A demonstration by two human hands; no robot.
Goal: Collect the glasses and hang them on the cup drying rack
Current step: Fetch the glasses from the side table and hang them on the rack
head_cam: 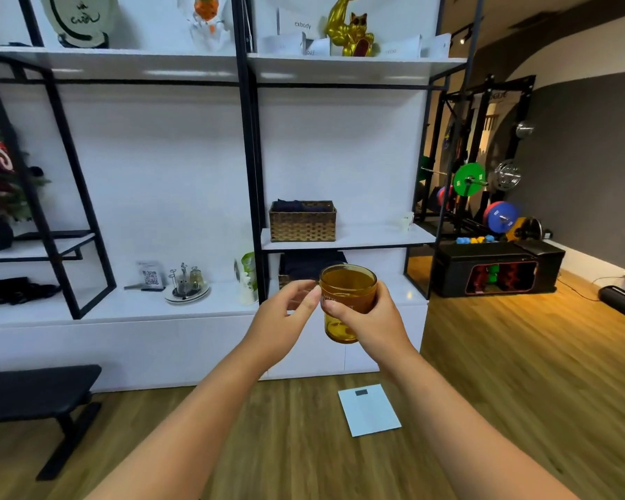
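— Fingers [334,311] of your right hand [368,326] are wrapped around the amber glass [347,301], thumb on the near side, the rest curling behind, so the wall is clamped and the mouth stays up and level. Where do you think your left hand [285,319] stands?

— Just beside the glass, fingertips loosely apart and curved toward its left wall. Whether they touch the glass or a handle there, I cannot tell.

— Agreed. You seem to bring it in to take a share of the grip, likely so you can turn the glass over for hanging. Where is the glass itself?

— In the air at chest level, held between both hands, in front of the shelf unit [347,236]. A wicker basket [302,221] sits on a shelf above and beyond your fingers.

— And the cup drying rack [185,281]?

— Well to the left of your fingers, lower down on the white counter, standing on a plate [188,299] beside a QR sign [150,277]. It looks to carry small glasses already. You have a carry to the left ahead, I judge.
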